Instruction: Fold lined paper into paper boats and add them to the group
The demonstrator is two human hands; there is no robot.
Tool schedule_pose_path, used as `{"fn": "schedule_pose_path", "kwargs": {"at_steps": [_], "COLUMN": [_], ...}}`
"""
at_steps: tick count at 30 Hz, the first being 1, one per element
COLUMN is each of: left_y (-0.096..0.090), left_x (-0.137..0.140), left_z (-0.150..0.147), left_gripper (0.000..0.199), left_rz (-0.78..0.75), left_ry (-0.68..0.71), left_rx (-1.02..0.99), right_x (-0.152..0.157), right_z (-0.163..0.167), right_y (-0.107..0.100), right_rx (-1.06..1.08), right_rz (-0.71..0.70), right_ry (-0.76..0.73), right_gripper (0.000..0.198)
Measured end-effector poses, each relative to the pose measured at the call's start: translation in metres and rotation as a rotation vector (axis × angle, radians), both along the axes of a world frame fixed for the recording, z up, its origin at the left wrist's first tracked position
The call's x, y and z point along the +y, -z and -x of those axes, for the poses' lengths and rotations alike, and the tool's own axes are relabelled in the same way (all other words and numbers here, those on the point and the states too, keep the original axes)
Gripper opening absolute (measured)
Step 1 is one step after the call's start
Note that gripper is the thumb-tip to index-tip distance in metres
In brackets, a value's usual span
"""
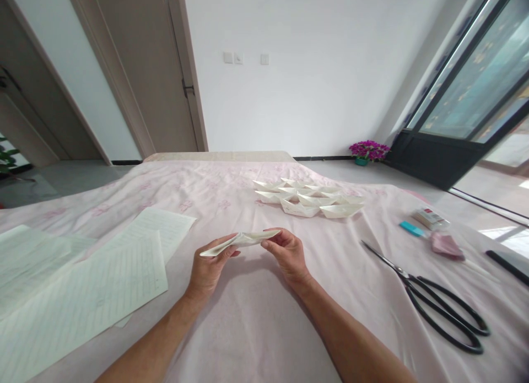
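Observation:
A folded paper boat [243, 239] is held above the pink cloth, stretched between both hands. My left hand [210, 267] pinches its left end, the thumb in front and the fingers partly behind the paper. At the other end, my right hand [288, 254] grips the paper between thumb and fingers. Beyond the hands, several finished-looking white paper boats [300, 209] stand close together in rows. Lined paper sheets [124, 273] lie overlapping to the left of my left hand.
Large black-handled scissors [403, 273] lie at the right, points aimed away. Past them are a blue eraser-like block [411, 228], a small packet [430, 219], a pink cloth-like piece [446, 245] and a dark flat object [510, 264]. A patterned pink cloth [256, 328] covers the surface.

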State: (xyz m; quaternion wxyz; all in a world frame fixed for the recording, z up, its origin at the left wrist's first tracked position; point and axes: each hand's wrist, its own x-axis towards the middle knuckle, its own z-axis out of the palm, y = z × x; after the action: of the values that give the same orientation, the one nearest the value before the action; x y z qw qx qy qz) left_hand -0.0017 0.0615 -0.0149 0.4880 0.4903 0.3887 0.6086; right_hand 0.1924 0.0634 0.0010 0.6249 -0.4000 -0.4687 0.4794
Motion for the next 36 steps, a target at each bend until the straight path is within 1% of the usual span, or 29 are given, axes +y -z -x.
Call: {"fn": "schedule_pose_path", "kwargs": {"at_steps": [4,8,14,20,24,28,33,35,36], "left_y": [-0.005,-0.009,-0.008,-0.008,-0.007,-0.009,-0.010,-0.008,-0.007], "left_x": [-0.002,-0.004,-0.004,-0.005,-0.004,-0.004,-0.005,-0.003,-0.002], "left_z": [0.003,0.004,0.007,0.008,0.008,0.006,0.002,0.002,0.002], "left_gripper": [0.034,0.038,0.040,0.038,0.039,0.037,0.032,0.031,0.031], "left_rz": [0.004,0.019,0.036,0.021,0.043,0.072,0.063,0.053,0.047], "left_ry": [0.015,0.031,0.104,0.099,0.113,0.131,0.101,0.059,0.039], "left_rx": [0.047,0.078,0.122,0.173,0.161,0.095,0.056,0.055,0.065], "right_x": [0.000,-0.001,0.001,0.003,0.003,0.003,0.005,0.006,0.006], "right_z": [-0.003,-0.004,-0.006,-0.010,-0.011,-0.012,-0.013,-0.015,-0.016], "right_y": [0.002,-0.001,-0.001,0.005,0.006,0.005,0.008,0.009,0.009], "right_rx": [-0.013,-0.016,0.028,0.008,0.019,0.009,-0.053,-0.145,-0.218], "right_rz": [-0.001,-0.019,-0.001,0.013,0.046,0.042,0.030,0.009,-0.026], "right_ry": [0.007,0.009,0.008,0.016,0.009,-0.004,0.000,0.038,0.080], "right_gripper": [0.020,0.015,0.016,0.015,0.017,0.018,0.021,0.021,0.023]}}
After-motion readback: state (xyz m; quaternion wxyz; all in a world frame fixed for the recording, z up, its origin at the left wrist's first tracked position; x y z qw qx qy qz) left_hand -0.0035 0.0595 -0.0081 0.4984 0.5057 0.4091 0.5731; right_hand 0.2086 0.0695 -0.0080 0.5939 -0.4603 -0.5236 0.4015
